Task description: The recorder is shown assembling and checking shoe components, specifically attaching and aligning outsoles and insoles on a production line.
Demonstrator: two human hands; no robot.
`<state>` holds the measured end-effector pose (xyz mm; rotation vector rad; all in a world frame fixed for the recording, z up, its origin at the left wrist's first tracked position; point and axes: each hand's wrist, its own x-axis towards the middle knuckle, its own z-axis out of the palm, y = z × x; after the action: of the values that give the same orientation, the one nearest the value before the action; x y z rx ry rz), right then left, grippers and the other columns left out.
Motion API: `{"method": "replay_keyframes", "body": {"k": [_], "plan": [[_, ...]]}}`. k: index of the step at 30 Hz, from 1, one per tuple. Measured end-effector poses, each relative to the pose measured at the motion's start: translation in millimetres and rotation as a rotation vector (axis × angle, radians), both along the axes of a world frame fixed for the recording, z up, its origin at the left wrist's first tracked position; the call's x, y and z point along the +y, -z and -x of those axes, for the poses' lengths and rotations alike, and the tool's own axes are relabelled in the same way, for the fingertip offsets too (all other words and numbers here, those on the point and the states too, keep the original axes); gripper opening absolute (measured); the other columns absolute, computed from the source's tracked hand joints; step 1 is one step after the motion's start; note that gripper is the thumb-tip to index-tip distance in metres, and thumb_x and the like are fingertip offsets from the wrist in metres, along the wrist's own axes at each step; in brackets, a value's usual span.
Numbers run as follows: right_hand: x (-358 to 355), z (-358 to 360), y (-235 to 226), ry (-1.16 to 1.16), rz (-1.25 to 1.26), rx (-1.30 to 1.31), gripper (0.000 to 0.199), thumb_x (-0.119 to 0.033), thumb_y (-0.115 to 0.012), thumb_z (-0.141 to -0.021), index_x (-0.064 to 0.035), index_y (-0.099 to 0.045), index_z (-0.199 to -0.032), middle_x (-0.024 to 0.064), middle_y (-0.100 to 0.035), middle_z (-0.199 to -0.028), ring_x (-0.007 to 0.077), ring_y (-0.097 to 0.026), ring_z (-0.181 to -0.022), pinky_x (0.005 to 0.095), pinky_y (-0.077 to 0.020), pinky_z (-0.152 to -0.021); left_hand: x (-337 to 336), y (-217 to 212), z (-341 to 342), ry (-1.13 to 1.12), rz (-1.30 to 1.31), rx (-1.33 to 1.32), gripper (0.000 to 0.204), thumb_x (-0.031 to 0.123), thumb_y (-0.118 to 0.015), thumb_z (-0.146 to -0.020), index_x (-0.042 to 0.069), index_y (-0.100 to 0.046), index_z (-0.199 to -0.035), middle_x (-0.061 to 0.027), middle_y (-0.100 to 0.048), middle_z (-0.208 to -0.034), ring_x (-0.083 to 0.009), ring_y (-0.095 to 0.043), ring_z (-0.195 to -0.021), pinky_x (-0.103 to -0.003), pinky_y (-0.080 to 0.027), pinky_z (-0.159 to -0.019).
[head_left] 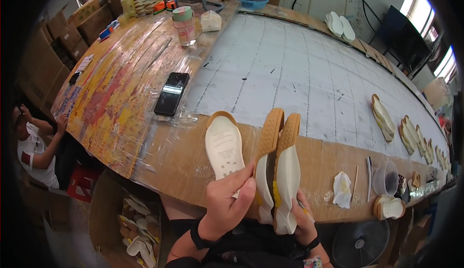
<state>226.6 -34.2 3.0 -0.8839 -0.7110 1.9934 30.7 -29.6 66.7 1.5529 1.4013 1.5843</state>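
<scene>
Two shoe soles stand on edge side by side in front of me, cream-white with tan textured ends and yellow patches. My left hand (226,201) is closed, pinching the edge of the left sole (263,171). Around the lower part of the right sole (288,176) my right hand (304,222) is closed, its fingers partly hidden behind it. A narrow gap separates the two soles along most of their length. Just beyond my left hand, another shoe sole (223,145) lies flat on the cardboard, inner face up, its lower end covered by the hand.
Several soles (382,118) line the table's right side. Nearer are a stained tissue (342,190), a plastic cup (385,178) and paired soles (389,207). A phone (172,94) and jar (184,26) lie left. Below are a carton of soles (104,219) and a fan (360,241); a person (38,147) sits left.
</scene>
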Motion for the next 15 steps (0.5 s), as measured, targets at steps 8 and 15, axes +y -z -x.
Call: {"method": "replay_keyframes", "body": {"k": [8, 15], "plan": [[15, 12, -8, 0.04, -0.008, 0.021, 0.05, -0.015, -0.043, -0.087, -0.0011, -0.021, -0.13, 0.0122, -0.038, -0.125, 0.0211, -0.042, -0.112, 0.0333, -0.0355, -0.093, 8, 16, -27, 0.177, 0.15, -0.389, 0.055, 0.015, -0.047, -0.087, -0.008, -0.02, -0.128, -0.0159, -0.044, -0.118, -0.0157, -0.046, -0.103, -0.025, -0.036, -0.086], [35, 12, -27, -0.089, -0.033, 0.156, 0.057, -0.027, -0.044, -0.087, 0.0011, -0.02, -0.13, 0.0122, -0.036, -0.128, 0.0201, -0.038, -0.116, 0.0334, -0.0318, -0.096, 26, 29, -29, 0.267, 0.283, -0.602, 0.073, 0.02, -0.047, -0.088, -0.007, 0.005, -0.131, -0.0168, -0.02, -0.133, -0.0183, -0.027, -0.119, -0.026, -0.026, -0.096]]}}
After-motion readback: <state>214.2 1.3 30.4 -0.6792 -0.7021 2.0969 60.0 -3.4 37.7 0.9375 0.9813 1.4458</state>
